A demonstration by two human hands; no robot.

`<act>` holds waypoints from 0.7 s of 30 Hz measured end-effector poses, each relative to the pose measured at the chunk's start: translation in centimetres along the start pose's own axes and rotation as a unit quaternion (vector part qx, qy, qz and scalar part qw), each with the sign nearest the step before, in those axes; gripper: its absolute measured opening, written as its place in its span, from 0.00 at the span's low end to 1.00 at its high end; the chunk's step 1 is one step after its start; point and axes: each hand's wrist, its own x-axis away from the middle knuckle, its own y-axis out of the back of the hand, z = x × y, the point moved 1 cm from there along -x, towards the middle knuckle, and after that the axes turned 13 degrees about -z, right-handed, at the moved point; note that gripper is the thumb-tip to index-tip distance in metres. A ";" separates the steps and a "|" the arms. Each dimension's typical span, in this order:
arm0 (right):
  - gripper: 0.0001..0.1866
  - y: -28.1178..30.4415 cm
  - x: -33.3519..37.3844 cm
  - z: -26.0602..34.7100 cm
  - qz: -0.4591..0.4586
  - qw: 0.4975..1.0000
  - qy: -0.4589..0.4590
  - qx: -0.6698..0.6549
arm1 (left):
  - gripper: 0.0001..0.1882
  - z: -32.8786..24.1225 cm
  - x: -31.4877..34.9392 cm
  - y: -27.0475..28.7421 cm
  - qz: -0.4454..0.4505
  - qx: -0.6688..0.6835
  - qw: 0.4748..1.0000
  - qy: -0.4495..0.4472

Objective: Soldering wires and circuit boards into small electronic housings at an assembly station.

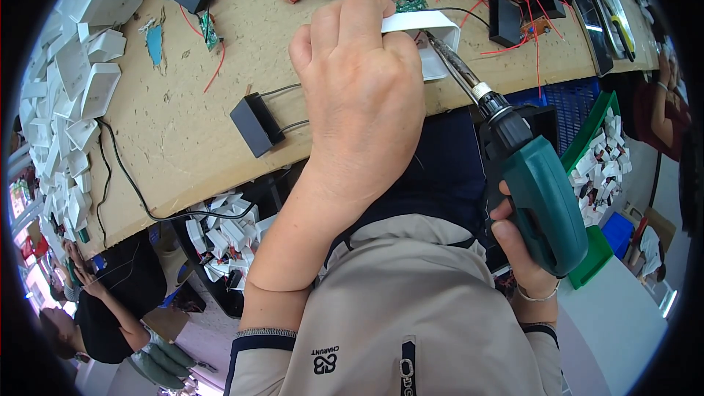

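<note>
My left hand (359, 77) is closed around a white plastic housing (440, 66) near the front edge of the workbench. In my right hand (517, 246) is a dark green electric screwdriver (539, 191), gripped by its body. Its long bit reaches into the open side of the housing; the very tip meets the inside, but a screw there is too small to make out. Left of my left wrist lies a black box (257, 125), whose two dark leads pass under the hand. Behind the housing a green circuit board (411, 3) shows in part.
Black boxes, boards and red wires crowd the back of the workbench (176, 154). White housings (81, 88) pile up at the left. Bins of white parts stand below: a black one (227, 308) and a green one (590, 257). Other people work at both sides.
</note>
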 end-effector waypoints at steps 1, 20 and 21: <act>0.29 0.0 0.0 0.0 -0.001 1.000 -0.002 0.004 | 0.05 0.0 0.0 0.0 0.002 0.002 1.000 0.002; 0.32 0.2 -0.2 0.3 0.019 0.997 0.023 0.065 | 0.05 -0.1 0.0 0.1 0.002 0.008 1.000 0.008; 0.32 0.2 -0.3 0.4 0.019 0.997 0.039 0.070 | 0.04 -0.1 0.0 0.1 0.001 0.008 1.000 0.006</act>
